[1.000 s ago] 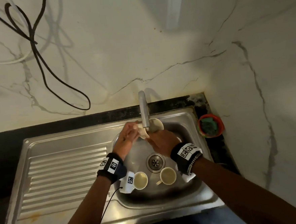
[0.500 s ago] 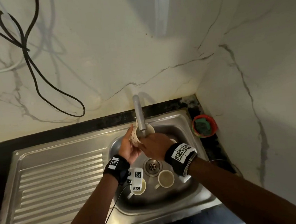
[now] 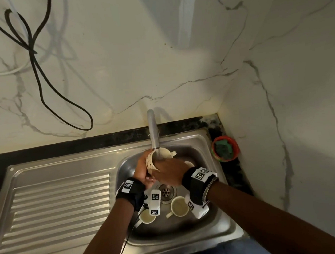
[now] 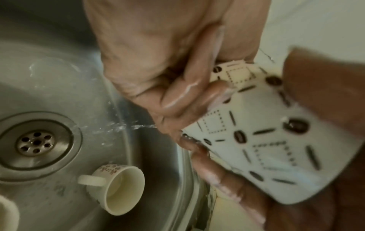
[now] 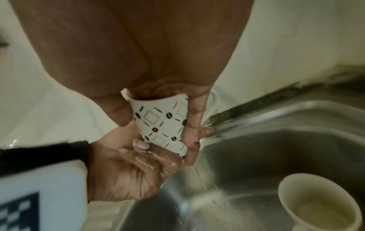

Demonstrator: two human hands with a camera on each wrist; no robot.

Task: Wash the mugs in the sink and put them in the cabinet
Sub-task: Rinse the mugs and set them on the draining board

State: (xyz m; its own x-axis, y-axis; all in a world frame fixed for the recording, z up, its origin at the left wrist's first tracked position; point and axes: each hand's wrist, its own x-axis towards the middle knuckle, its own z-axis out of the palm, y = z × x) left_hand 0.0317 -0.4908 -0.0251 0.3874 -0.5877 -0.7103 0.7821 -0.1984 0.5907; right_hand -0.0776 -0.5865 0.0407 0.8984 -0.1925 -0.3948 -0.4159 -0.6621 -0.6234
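A cream mug with a dark bean-and-square pattern (image 3: 151,162) (image 4: 266,148) (image 5: 164,125) is held tilted under the tap spout (image 3: 153,135), above the sink basin. My left hand (image 3: 142,168) (image 5: 138,157) grips its base and lower side with wet, curled fingers (image 4: 187,96). My right hand (image 3: 166,171) (image 5: 158,114) grips the rim end, thumb on one side and fingers on the other. Water runs off the mug toward the drain (image 3: 165,192) (image 4: 35,142). Two more cream mugs (image 3: 147,217) (image 3: 179,206) sit in the basin, one seen again in the right wrist view (image 5: 318,209).
The steel sink (image 3: 201,142) has a ribbed drainboard (image 3: 59,204) on its left. A red dish with a green scrubber (image 3: 225,148) stands in the right corner by the wall. A black cable (image 3: 40,80) hangs on the marble wall.
My left hand has slid from the mug's top to its patterned side and base. The mug now sits directly under the spout; my right hand stays on it.
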